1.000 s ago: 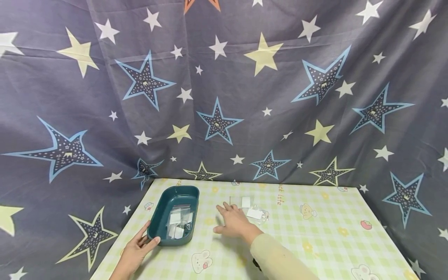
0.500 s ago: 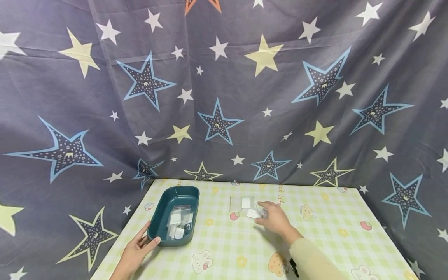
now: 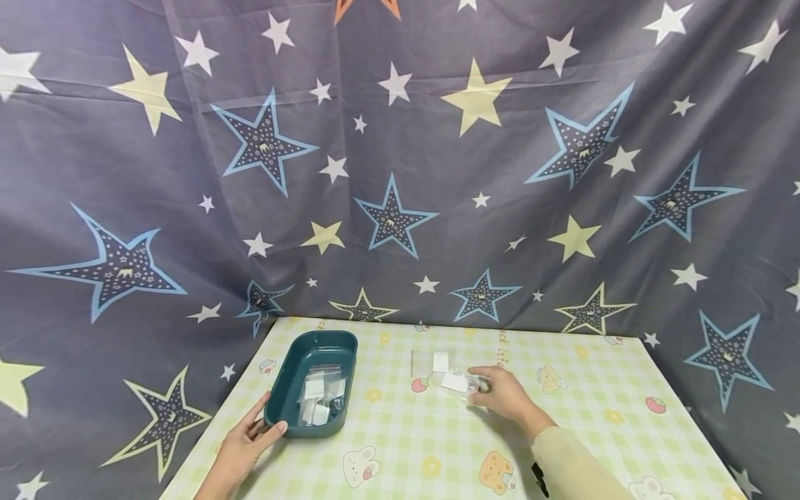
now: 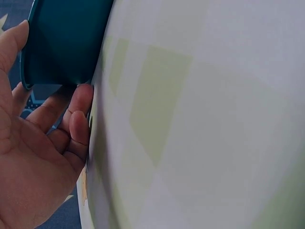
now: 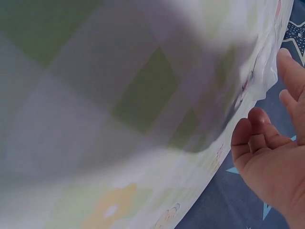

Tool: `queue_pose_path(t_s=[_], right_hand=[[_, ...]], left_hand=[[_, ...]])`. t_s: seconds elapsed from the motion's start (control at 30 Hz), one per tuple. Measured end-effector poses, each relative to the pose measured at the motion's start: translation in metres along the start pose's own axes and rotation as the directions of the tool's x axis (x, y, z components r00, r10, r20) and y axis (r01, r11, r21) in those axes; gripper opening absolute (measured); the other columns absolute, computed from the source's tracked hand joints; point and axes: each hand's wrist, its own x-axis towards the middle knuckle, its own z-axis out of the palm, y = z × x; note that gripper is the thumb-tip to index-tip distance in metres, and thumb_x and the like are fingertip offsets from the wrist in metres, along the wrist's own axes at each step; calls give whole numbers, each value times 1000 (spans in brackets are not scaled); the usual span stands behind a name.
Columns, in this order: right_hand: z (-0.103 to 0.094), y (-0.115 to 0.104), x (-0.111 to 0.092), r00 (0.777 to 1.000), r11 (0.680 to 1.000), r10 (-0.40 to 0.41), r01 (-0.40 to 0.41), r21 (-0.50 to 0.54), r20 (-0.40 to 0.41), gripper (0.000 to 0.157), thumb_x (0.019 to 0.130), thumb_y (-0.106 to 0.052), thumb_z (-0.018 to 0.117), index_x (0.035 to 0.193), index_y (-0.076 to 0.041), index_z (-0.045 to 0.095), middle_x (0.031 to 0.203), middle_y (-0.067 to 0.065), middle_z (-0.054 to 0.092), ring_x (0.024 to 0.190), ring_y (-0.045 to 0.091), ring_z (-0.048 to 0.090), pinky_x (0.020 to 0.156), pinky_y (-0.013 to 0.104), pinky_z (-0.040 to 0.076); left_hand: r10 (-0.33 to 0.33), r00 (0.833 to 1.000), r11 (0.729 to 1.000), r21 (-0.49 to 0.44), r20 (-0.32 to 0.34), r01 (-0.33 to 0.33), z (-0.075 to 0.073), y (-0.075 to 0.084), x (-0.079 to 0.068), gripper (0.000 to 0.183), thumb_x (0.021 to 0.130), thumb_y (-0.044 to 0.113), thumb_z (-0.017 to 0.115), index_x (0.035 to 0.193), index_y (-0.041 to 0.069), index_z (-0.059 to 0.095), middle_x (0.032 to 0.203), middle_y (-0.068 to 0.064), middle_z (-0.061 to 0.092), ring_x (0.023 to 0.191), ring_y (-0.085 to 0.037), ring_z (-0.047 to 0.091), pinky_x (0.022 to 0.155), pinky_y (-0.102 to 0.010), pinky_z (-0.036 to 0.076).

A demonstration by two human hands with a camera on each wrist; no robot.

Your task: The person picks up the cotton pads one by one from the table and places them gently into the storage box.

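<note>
My left hand [image 3: 245, 444] grips the near-left corner of a dark teal rectangular tray [image 3: 275, 375], thumb over the rim. The left wrist view shows that hand's fingers under the corner of the tray [image 4: 66, 43]. Several small clear zip bags [image 3: 321, 392] with white labels lie inside it. To the right, my right hand [image 3: 509, 399] pinches the right end of a clear plastic bag [image 3: 454, 382] with a white label; something dark shows at that end. In the right wrist view, the crinkled bag [image 5: 267, 71] meets the fingertips, partly hidden. Another clear bag [image 3: 440, 362] lies just behind.
A green-and-white checked cloth with printed cartoons covers the table [image 3: 400, 444]. Behind the table hangs a dark curtain [image 3: 400, 139] with stars, reaching down to the table's far edge.
My right hand has moved right from beside the tray, past the two loose bags, to the right end of the nearer one. My left hand and the tray have stayed in place.
</note>
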Motion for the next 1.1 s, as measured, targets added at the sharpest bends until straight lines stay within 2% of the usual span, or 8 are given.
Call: queue_pose_path(t_s=[0.17, 0.5, 0.67, 0.87, 1.1], right_hand=[[5, -2, 3, 1000, 999, -26, 26, -20, 7, 53, 83, -14, 92, 133, -8, 75, 137, 20, 71, 119, 41, 70, 105, 59, 59], [13, -6, 4, 999, 1000, 13, -12, -23, 32, 47, 88, -15, 89, 133, -9, 76, 136, 20, 70, 112, 34, 72, 101, 56, 61], [17, -6, 5, 1000, 997, -1, 2, -74, 16, 43, 88, -16, 89, 128, -9, 78, 134, 20, 71, 119, 39, 70, 104, 59, 59], [21, -3, 5, 999, 992, 34, -34, -122, -1, 40, 86, -16, 89, 124, -10, 80, 131, 17, 72, 125, 41, 67, 111, 60, 55], [25, 2, 5, 999, 987, 43, -46, -156, -24, 38, 87, -19, 89, 123, -11, 81, 124, 15, 72, 115, 36, 71, 104, 56, 59]], left_hand=[[-1, 1000, 1000, 2, -2, 1, 2, 0, 0, 97, 96, 52, 78, 173, 31, 23, 165, -33, 39, 154, -48, 42, 114, -48, 57], [-12, 1000, 1000, -11, 7, 12, 2, 3, -1, 97, 96, 52, 78, 173, 33, 22, 169, -33, 33, 156, -49, 38, 116, -50, 55], [-8, 1000, 1000, -12, 1, 8, 3, 2, -1, 96, 97, 50, 78, 173, 33, 23, 167, -34, 35, 155, -49, 39, 117, -50, 54], [-5, 1000, 1000, -15, 5, 5, 2, 1, 0, 95, 97, 51, 78, 173, 34, 22, 168, -33, 35, 156, -49, 38, 118, -50, 54], [-6, 1000, 1000, -26, 2, 7, 2, 1, -1, 95, 97, 50, 78, 173, 33, 23, 167, -33, 36, 156, -48, 39, 116, -48, 55]])
